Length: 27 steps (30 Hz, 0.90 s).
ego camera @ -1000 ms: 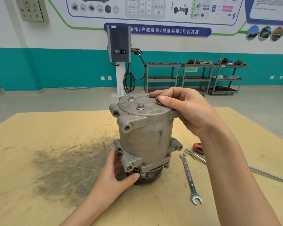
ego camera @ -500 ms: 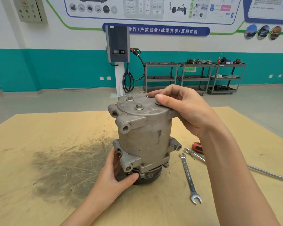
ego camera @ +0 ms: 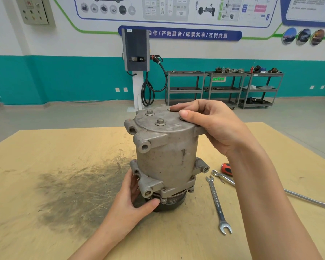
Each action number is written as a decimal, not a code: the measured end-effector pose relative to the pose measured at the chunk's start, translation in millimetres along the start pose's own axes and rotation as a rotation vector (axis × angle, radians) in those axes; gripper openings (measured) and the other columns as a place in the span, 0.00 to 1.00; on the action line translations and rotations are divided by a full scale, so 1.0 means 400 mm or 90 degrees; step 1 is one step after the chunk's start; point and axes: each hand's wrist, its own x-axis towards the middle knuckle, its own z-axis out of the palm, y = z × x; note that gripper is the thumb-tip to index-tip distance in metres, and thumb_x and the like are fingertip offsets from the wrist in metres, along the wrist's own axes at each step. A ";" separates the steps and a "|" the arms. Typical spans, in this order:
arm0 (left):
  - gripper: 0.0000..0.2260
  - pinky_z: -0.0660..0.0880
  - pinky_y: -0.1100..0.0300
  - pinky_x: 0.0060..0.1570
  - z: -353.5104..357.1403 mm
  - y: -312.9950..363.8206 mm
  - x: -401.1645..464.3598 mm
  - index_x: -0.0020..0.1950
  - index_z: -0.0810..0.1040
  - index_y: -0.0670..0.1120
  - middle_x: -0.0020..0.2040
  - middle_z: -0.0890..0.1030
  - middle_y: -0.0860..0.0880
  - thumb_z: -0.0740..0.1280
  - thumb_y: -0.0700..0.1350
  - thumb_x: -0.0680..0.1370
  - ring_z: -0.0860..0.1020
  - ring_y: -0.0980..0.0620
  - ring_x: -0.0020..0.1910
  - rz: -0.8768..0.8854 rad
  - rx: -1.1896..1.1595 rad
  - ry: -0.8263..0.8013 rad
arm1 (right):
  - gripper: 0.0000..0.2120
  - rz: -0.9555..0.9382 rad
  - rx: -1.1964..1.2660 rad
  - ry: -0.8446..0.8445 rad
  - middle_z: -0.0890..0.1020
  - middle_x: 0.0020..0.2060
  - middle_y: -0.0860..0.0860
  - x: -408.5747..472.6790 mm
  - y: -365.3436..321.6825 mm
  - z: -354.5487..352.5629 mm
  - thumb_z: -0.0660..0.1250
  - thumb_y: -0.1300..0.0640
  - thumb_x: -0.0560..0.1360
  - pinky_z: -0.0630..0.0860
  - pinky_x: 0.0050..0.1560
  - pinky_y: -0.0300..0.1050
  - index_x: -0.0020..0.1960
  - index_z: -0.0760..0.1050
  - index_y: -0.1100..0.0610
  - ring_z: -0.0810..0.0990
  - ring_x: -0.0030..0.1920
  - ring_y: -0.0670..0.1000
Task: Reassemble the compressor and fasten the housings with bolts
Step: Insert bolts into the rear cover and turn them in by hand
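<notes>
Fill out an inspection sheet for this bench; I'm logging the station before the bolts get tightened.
Surface: wooden table, dark scuffed stain at left.
Job's things: compressor upright, pulley end down; two bolts seated in top cover.
Clutter: combination wrench, second wrench, red-handled tool, all right of compressor.
Hands: left hand grips the base; right hand rests fingers on top cover.
Cables: charger cable hanging at wall.
Surroundings: metal shelving carts, wall posters.

wall [ego camera: 45, 44]: white over teal band | floor [ego camera: 64, 117]: grey | shelving carts [ego camera: 223, 89] along wall | charging unit [ego camera: 136, 49] on post
</notes>
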 end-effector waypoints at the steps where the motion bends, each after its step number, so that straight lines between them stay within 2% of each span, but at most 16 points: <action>1: 0.42 0.71 0.73 0.59 0.000 0.000 0.000 0.72 0.61 0.60 0.65 0.76 0.67 0.78 0.55 0.62 0.74 0.63 0.66 0.000 0.000 0.001 | 0.09 -0.001 0.000 0.003 0.86 0.50 0.51 0.000 0.000 0.000 0.70 0.65 0.74 0.76 0.56 0.41 0.36 0.78 0.56 0.83 0.55 0.47; 6: 0.41 0.71 0.71 0.60 0.001 0.000 0.000 0.72 0.61 0.59 0.65 0.76 0.64 0.78 0.53 0.63 0.75 0.61 0.66 0.008 0.007 0.000 | 0.09 -0.004 0.002 0.008 0.86 0.50 0.51 0.001 0.002 0.003 0.71 0.64 0.73 0.77 0.57 0.44 0.35 0.78 0.56 0.83 0.55 0.48; 10: 0.42 0.72 0.68 0.62 0.001 0.000 0.001 0.74 0.61 0.56 0.66 0.77 0.62 0.78 0.53 0.63 0.75 0.59 0.66 0.009 0.008 -0.002 | 0.14 -0.008 0.005 0.024 0.86 0.48 0.50 0.000 0.002 0.008 0.72 0.64 0.72 0.78 0.57 0.45 0.30 0.80 0.52 0.83 0.54 0.48; 15: 0.44 0.71 0.70 0.61 0.000 0.001 0.001 0.74 0.61 0.56 0.66 0.76 0.63 0.78 0.54 0.63 0.75 0.60 0.66 0.006 0.007 -0.003 | 0.15 -0.012 -0.003 0.057 0.87 0.46 0.51 0.003 0.006 0.014 0.75 0.64 0.70 0.77 0.56 0.46 0.27 0.80 0.52 0.83 0.52 0.48; 18: 0.44 0.72 0.70 0.61 0.001 0.002 0.001 0.74 0.61 0.55 0.65 0.76 0.63 0.78 0.54 0.63 0.75 0.60 0.66 0.004 0.006 -0.003 | 0.11 -0.013 0.003 0.048 0.86 0.47 0.51 0.002 0.007 0.009 0.75 0.63 0.70 0.78 0.55 0.44 0.33 0.78 0.54 0.83 0.53 0.48; 23: 0.44 0.71 0.70 0.61 0.000 0.004 -0.001 0.74 0.60 0.56 0.65 0.76 0.64 0.78 0.54 0.63 0.75 0.60 0.67 0.002 0.003 -0.004 | 0.03 0.005 0.008 -0.041 0.85 0.53 0.50 -0.006 0.001 -0.012 0.69 0.63 0.74 0.76 0.58 0.41 0.44 0.81 0.58 0.81 0.57 0.48; 27: 0.45 0.71 0.68 0.63 0.001 0.004 0.000 0.75 0.59 0.55 0.66 0.76 0.64 0.78 0.54 0.63 0.74 0.60 0.67 0.004 0.004 -0.006 | 0.04 0.008 0.008 -0.021 0.85 0.53 0.51 -0.003 0.000 -0.007 0.69 0.65 0.75 0.77 0.56 0.40 0.41 0.80 0.59 0.82 0.57 0.48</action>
